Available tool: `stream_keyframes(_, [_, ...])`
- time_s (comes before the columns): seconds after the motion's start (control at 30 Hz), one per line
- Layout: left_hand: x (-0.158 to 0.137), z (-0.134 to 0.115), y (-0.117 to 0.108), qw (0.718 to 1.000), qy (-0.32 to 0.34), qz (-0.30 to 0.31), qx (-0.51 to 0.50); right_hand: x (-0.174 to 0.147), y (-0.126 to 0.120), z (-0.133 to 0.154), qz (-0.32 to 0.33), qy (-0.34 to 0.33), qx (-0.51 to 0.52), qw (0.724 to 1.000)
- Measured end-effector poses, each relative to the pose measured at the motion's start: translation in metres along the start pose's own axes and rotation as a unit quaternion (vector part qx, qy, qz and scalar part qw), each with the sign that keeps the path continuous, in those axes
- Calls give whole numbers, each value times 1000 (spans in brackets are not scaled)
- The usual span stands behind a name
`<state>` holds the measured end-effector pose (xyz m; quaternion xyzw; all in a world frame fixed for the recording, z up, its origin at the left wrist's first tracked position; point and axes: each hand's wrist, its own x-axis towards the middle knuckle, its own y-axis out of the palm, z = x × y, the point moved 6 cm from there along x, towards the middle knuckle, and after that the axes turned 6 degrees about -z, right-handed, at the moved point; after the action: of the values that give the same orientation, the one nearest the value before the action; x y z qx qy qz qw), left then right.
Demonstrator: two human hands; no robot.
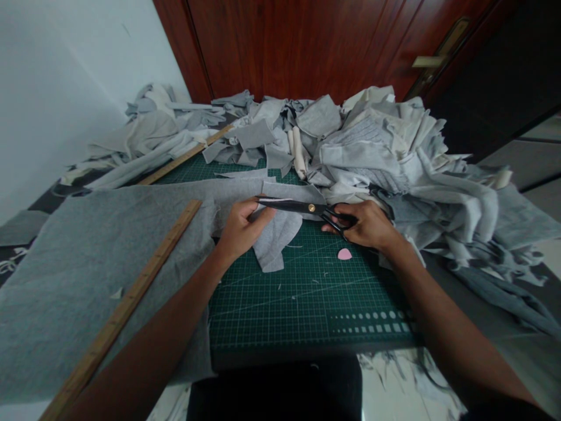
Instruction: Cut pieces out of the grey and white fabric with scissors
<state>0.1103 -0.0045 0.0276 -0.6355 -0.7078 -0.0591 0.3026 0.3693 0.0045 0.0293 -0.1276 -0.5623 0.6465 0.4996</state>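
My right hand point(366, 223) is closed round the handles of black scissors point(302, 206), whose blades point left and look nearly together. The blade tips reach my left hand point(245, 225), which pinches a small piece of grey fabric point(277, 234) between thumb and fingers. That piece hangs down over the green cutting mat point(272, 310). Whether the blades are cutting the cloth cannot be made out. A pink piece of tailor's chalk point(344, 254) lies on the mat just below my right hand. To the left spreads a large grey fabric sheet point(109, 234).
One wooden ruler point(144, 280) lies slantwise across the grey sheet, and another wooden ruler point(188, 153) rests farther back. Heaps of grey and cream cloth scraps point(372, 134) line the back and right. Behind them stands a red-brown door point(307, 47). Offcuts litter the floor.
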Motion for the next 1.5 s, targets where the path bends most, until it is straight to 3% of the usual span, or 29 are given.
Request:
stream_keyframes(0.73, [-1, -1, 9, 998, -16, 42, -41, 0, 1, 1, 7, -8, -3, 1000])
stream_keyframes(1.2, [1, -4, 6, 999, 8, 29, -20, 1, 2, 3, 9, -5, 17, 1000])
stream_keyframes(1.33, [0, -2, 5, 999, -1, 27, -28, 1, 2, -4, -14, 27, 42, 999])
stream_keyframes(1.5, [-2, 2, 12, 997, -30, 67, -36, 2, 12, -1, -12, 115, 188, 975])
